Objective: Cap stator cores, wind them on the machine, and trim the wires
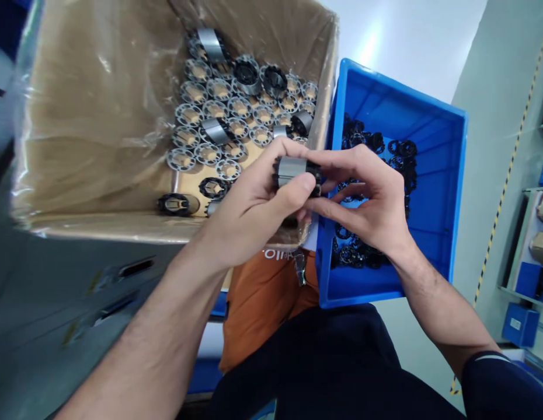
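Note:
My left hand [265, 204] is closed around a silver metal motor core [291, 169], its thumb lying along the side. The core lies sideways, with black toothed plastic at both ends. My right hand [368, 189] pinches the black plastic end ring [314, 176] at the core's right end; the fingers partly hide it. Under and beyond my left hand is a plastic-lined cardboard box [100, 116] with rows of similar cores [219, 111] standing on end. Some of these have black ends, and a few lie tilted on top. Below my right hand, a blue bin [433, 233] contains many loose black rings [363, 251].
The box and bin stand side by side on a pale surface [398, 29]. Orange cloth [258, 297] hangs over my lap below the box. Grey drawers with handles [122, 286] are at the left. Shelves with blue boxes [521, 324] stand at the far right, past a striped floor line [494, 233].

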Demonstrator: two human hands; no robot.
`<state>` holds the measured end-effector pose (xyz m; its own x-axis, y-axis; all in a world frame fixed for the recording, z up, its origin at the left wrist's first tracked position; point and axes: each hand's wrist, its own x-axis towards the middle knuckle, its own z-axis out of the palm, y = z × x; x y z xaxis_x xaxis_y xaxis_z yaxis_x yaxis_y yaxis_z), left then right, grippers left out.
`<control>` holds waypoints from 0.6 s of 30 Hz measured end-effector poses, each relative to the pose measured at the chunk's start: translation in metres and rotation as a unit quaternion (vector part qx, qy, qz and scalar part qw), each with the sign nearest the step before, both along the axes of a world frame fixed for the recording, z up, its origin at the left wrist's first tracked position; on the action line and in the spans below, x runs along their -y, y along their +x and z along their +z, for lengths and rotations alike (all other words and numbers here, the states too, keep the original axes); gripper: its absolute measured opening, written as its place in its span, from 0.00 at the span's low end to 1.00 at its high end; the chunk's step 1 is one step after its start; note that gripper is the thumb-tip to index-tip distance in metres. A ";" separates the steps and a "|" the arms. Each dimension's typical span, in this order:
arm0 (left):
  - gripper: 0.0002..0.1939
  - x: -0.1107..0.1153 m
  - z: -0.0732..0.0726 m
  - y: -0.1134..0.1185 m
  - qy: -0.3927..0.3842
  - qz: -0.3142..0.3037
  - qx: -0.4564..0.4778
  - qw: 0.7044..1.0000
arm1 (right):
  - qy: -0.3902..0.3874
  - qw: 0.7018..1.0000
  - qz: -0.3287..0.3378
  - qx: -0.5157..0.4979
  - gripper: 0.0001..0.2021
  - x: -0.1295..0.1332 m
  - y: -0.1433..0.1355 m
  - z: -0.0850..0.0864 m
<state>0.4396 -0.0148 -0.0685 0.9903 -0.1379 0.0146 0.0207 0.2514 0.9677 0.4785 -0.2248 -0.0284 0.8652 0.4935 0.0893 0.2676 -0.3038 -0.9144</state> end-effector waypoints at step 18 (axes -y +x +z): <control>0.28 -0.029 0.028 0.026 0.634 -0.119 -0.106 0.757 | -0.396 0.912 0.075 -0.072 0.20 0.093 -0.005 -0.021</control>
<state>0.4651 0.0146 -0.0409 0.8966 -0.0828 -0.4351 0.1085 -0.9114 0.3970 0.4736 -0.3176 -0.0490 0.7570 0.4676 -0.4564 0.2549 -0.8545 -0.4527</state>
